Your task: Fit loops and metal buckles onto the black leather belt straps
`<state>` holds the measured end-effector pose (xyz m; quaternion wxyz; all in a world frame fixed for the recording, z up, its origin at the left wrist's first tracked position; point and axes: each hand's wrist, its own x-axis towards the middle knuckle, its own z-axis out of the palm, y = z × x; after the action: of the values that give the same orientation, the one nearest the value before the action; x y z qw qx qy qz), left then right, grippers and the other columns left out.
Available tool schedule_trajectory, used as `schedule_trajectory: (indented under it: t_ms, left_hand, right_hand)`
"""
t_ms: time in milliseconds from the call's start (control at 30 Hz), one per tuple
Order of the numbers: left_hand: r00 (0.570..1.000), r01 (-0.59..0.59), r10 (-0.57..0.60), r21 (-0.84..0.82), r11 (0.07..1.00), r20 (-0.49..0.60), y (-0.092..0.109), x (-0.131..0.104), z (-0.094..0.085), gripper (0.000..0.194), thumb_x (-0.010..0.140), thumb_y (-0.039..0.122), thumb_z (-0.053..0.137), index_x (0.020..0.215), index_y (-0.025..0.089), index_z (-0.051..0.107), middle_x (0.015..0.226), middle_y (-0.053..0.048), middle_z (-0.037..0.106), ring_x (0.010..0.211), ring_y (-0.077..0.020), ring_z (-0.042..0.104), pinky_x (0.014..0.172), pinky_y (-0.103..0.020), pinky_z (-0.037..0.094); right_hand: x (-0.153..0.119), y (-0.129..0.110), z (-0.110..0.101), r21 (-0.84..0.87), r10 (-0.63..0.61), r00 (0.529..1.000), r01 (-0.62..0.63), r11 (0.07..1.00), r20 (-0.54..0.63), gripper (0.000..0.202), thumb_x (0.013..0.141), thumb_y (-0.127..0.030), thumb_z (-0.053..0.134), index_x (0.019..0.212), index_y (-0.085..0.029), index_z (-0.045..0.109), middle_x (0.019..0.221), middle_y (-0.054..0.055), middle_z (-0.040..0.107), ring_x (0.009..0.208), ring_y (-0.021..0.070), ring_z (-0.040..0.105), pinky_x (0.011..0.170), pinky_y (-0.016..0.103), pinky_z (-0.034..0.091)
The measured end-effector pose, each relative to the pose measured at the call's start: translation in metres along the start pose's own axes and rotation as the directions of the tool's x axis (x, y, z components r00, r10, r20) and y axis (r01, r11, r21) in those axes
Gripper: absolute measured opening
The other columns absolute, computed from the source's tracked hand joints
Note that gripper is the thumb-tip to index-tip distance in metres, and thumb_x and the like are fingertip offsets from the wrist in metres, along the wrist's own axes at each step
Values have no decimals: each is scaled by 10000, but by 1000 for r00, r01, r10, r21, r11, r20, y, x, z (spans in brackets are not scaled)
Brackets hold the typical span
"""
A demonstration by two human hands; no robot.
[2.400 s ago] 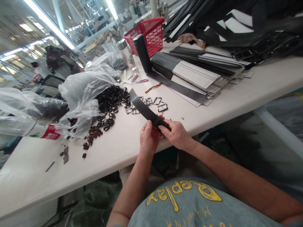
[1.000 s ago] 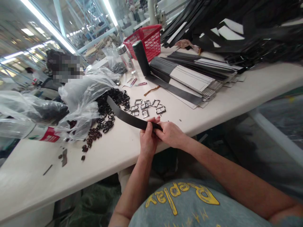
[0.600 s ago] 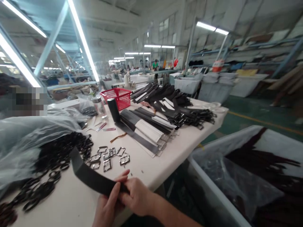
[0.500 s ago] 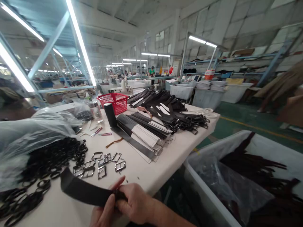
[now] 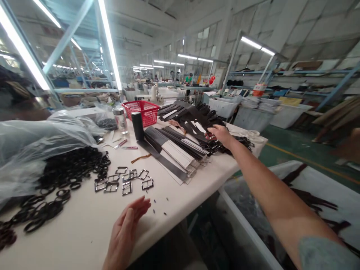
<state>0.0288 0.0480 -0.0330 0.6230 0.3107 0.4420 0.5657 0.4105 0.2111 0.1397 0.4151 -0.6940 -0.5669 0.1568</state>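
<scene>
My left hand [image 5: 126, 227] is above the near edge of the table with fingers stretched out, holding nothing. Out over the far pile of black straps with buckles [image 5: 239, 144] reaches my right hand [image 5: 221, 135], closed on the buckle end of a black strap [image 5: 194, 112]. That strap lies across the pile, away from me. Several loose metal buckles [image 5: 127, 188] lie beyond my left hand. Nearer the middle is a stack of dark straps with white backing [image 5: 176, 153]. A few tiny dark bits [image 5: 165, 213] are scattered beside my left fingertips.
Black rings [image 5: 75, 165] spill from a clear plastic bag [image 5: 47, 131] at left. A red basket [image 5: 144, 112], a black cylinder [image 5: 137, 126] and a glass jar [image 5: 120, 122] stand at the back. A white bin [image 5: 253, 232] with dark strips is right of the table [image 5: 75, 236].
Both hands were together at the near edge on the black strap. The right hand has carried it forward and right onto the far pile. The left hand has let go and opened.
</scene>
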Motion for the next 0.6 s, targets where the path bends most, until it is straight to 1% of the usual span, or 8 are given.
schedule_trajectory:
  t_ms: [100, 167, 200, 267, 367, 433, 500, 600]
  left_hand:
    - [1000, -3, 3, -1, 1000, 7, -2, 0, -3, 622, 750, 646, 701, 1124, 149, 714, 1141, -156, 746, 1127, -328, 677, 1106, -515, 453]
    - [1000, -4, 3, 30, 1000, 26, -4, 0, -5, 602, 779, 626, 686, 1148, 151, 705, 1176, -157, 733, 1149, -330, 666, 1112, -513, 444]
    - [999, -7, 6, 47, 999, 39, -4, 0, -6, 588, 791, 616, 679, 1150, 151, 705, 1186, -157, 729, 1153, -331, 663, 1108, -509, 447]
    - [997, -25, 19, 77, 997, 74, -5, 0, -7, 556, 811, 599, 669, 1133, 148, 713, 1179, -158, 731, 1142, -328, 668, 1086, -488, 468]
    - [992, -62, 48, 115, 991, 118, -3, -1, -6, 502, 833, 571, 659, 1099, 150, 728, 1148, -152, 743, 1111, -314, 683, 1040, -445, 505]
    - [990, -80, 61, 150, 985, 129, -1, -2, -5, 462, 845, 543, 660, 1089, 158, 734, 1142, -144, 747, 1100, -304, 688, 1027, -427, 513]
    - [988, -97, 72, 183, 978, 138, 1, -3, -3, 427, 849, 515, 667, 1079, 162, 740, 1142, -140, 747, 1087, -300, 693, 1020, -424, 515]
    - [983, -123, 91, 203, 971, 159, 4, -5, 0, 379, 862, 477, 666, 1061, 165, 748, 1134, -135, 749, 1058, -291, 701, 1004, -425, 522]
  right_hand:
    - [23, 26, -9, -206, 40, 981, -80, 975, -191, 322, 735, -208, 641, 1039, -104, 658, 1088, 198, 703, 1061, 329, 658, 948, 464, 504]
    - [27, 39, 0, -308, -6, 967, -76, 948, -256, 427, 746, -186, 635, 1160, -84, 632, 1259, 240, 627, 1217, 363, 570, 1048, 511, 422]
    - [27, 43, 8, -347, -43, 966, -51, 936, -257, 438, 776, -186, 610, 1201, -82, 618, 1306, 242, 600, 1246, 358, 550, 1068, 508, 402]
    - [23, 45, 33, -402, -123, 974, 36, 915, -193, 389, 839, -194, 559, 1211, -101, 625, 1292, 207, 622, 1210, 314, 582, 1058, 448, 423]
    - [7, 34, 77, -429, -231, 973, 211, 878, 5, 258, 894, -248, 564, 1107, -164, 683, 1110, 109, 721, 1027, 236, 667, 944, 337, 496]
    - [-11, 20, 104, -429, -307, 944, 329, 841, 122, 237, 909, -320, 595, 1079, -186, 694, 1096, 82, 725, 1019, 223, 661, 925, 311, 494]
    - [-33, 4, 127, -435, -375, 905, 425, 794, 201, 285, 927, -375, 597, 1122, -184, 679, 1181, 96, 692, 1118, 235, 613, 982, 315, 452]
    - [-65, -18, 155, -460, -411, 859, 511, 726, 305, 323, 950, -397, 572, 1173, -177, 654, 1233, 125, 653, 1185, 252, 556, 1027, 327, 403]
